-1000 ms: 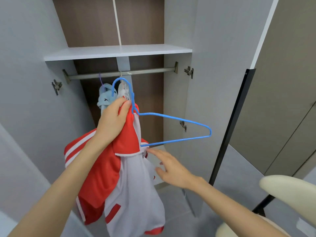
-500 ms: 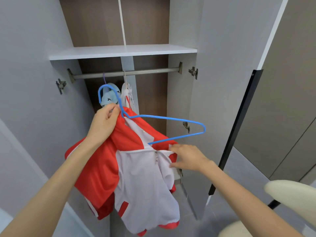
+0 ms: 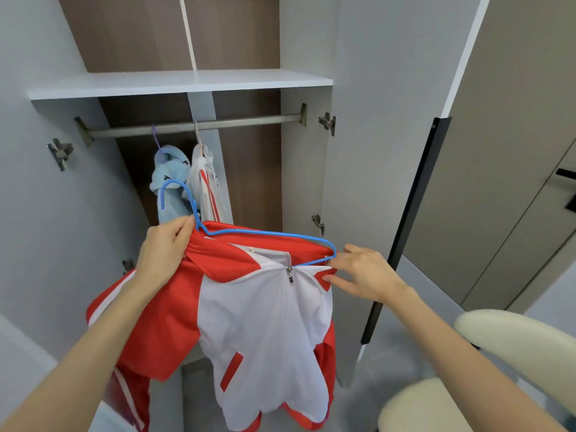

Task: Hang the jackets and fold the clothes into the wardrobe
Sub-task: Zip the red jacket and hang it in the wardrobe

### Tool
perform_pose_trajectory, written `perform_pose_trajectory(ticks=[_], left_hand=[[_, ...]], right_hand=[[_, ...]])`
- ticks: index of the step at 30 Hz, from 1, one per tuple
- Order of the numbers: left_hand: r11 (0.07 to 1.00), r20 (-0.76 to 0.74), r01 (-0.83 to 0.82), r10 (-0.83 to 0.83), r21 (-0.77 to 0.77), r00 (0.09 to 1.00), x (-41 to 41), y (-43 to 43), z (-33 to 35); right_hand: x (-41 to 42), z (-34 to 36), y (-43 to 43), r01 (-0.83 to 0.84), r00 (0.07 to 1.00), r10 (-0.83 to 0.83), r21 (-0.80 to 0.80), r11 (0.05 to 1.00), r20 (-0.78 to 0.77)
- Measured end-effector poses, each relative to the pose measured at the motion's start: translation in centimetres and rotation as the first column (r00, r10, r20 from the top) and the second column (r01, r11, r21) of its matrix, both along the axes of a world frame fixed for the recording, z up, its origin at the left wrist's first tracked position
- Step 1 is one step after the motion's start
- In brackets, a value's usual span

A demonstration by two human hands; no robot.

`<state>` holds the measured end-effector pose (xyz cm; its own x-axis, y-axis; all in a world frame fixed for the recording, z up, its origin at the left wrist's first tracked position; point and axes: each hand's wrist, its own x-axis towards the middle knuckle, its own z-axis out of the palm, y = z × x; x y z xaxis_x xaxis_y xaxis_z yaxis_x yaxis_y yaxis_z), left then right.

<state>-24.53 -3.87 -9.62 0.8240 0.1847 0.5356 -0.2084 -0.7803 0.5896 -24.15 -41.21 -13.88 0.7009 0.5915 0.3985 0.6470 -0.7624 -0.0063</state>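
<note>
Below the rail [image 3: 199, 124] — its right half free beside two hung garments [image 3: 204, 182] — the left hand [image 3: 165, 244] grips the blue hanger [image 3: 265, 233] at its neck, collar included; the right hand [image 3: 367, 274] fingers [image 3: 343, 255] pinch the jacket [image 3: 265, 322] at its shoulder edge.

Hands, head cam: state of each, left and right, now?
Left hand: grips the collar of the red-and-white jacket, at the neck of the blue hanger.
Right hand: pinches the jacket shoulder at the hanger end.
</note>
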Motion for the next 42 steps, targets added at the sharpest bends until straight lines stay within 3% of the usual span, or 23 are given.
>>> perform_pose_trajectory(ticks=[3, 7, 9, 13, 18, 22, 28, 30, 32, 37, 42], left_hand=[[0.997, 0.019, -0.020, 0.019, 0.076, 1.000, 0.2, -0.3, -0.4], [0.946, 0.006, -0.041, 0.041, 0.322, 0.999, 0.1, -1.0, -0.9], [0.938, 0.006, -0.041, 0.041, 0.343, 0.999, 0.5, -1.6, -0.7], [0.972, -0.073, -0.026, 0.044, 0.232, 0.996, 1.8, -3.4, -0.2], [0.975, -0.215, 0.221, -0.221, -0.027, 0.951, 2.6, -5.5, 0.0], [0.946, -0.245, 0.319, -0.323, -0.060, 0.914, 2.3, -7.2, 0.4], [0.944, -0.257, 0.321, -0.330, -0.078, 0.908, 2.0, -7.5, 2.0], [0.940, -0.260, 0.329, -0.343, -0.097, 0.903, 1.9, -7.2, 2.4], [0.928, -0.288, 0.334, -0.370, -0.168, 0.883, 1.7, -7.2, 2.5], [0.890, -0.297, 0.338, -0.427, -0.306, 0.854, 1.5, -8.1, 1.8], [0.933, -0.257, 0.334, -0.357, -0.132, 0.898, 1.6, -9.0, 1.4]], right_hand=[[0.5, -0.3, 0.0, 0.044, 0.998, -0.043, 0.027, 0.999, -0.036], [1.4, -0.8, -1.0, 0.126, 0.990, -0.124, 0.024, 0.992, -0.065], [1.5, -1.3, -1.1, 0.133, 0.984, -0.132, -0.001, 0.991, -0.117], [1.5, -1.7, -0.3, 0.095, 0.985, -0.074, 0.134, 0.986, -0.154], [1.8, -0.9, 2.4, 0.019, 0.983, 0.043, 0.332, 0.943, -0.180], [2.0, 0.4, 4.5, 0.009, 0.992, 0.052, 0.479, 0.878, -0.114], [2.0, 2.3, 5.7, -0.055, 0.998, 0.049, 0.536, 0.843, 0.025], [2.0, 2.6, 5.5, 0.074, 0.997, -0.039, 0.614, 0.786, -0.070], [1.7, 2.9, 5.3, 0.122, 0.979, 0.015, 0.638, 0.760, -0.205], [0.1, 3.8, 7.0, 0.031, 0.926, 0.177, 0.532, 0.846, -0.335], [-0.3, 4.6, 8.0, 0.077, 0.902, 0.194, 0.587, 0.806, -0.385]])
